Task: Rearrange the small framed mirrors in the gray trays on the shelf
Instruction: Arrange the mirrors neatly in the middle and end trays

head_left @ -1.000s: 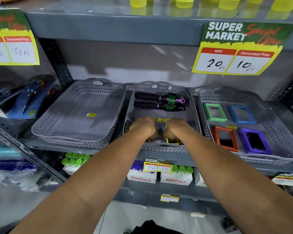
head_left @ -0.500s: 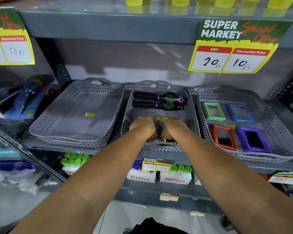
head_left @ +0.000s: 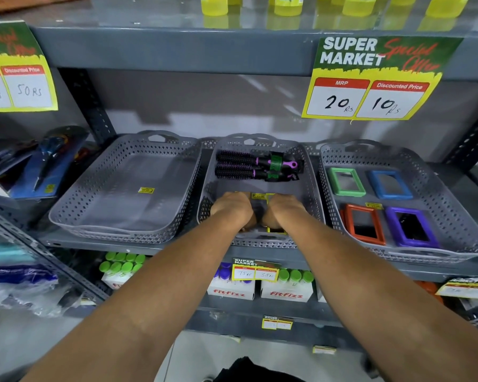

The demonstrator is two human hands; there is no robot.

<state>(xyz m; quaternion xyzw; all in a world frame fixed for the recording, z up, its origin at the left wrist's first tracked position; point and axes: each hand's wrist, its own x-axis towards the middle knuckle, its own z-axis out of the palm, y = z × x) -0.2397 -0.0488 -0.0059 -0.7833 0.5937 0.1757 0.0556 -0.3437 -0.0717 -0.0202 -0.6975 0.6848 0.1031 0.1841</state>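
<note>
Yellow-framed mirror point(head_left: 276, 230): only slivers of its frame show, at the front of the middle gray tray point(head_left: 311, 188), mostly hidden under your hands. Your left hand point(head_left: 232, 209) and right hand point(head_left: 280, 210) sit knuckles-up, side by side, nearly touching, both curled down over it. The fingers are hidden beneath the knuckles, so whether either hand actually has a grip cannot be told. A yellow price sticker point(head_left: 258, 196) peeks out between the two hands.

Behind your hands, at the back of the same tray: two black-and-purple round hairbrushes point(head_left: 249, 165), lying side by side, handles pointing right.

Right gray tray point(head_left: 453, 205): four mirrors lying flat in a two-by-two grid, apart from one another. Green mirror point(head_left: 347, 181) back left, blue mirror point(head_left: 389, 184) back right, orange mirror point(head_left: 364, 224) front left, purple mirror point(head_left: 411, 227) front right.

Left gray tray point(head_left: 75, 208): holds only a small yellow sticker on its floor.

All three trays sit in a row on the gray shelf point(head_left: 177, 248). A "Super Market" price sign point(head_left: 375, 78) hangs from the shelf above, reading 20 and 10. Below, Fitfizz boxes point(head_left: 260, 292) with green-capped and purple-capped bottles.
</note>
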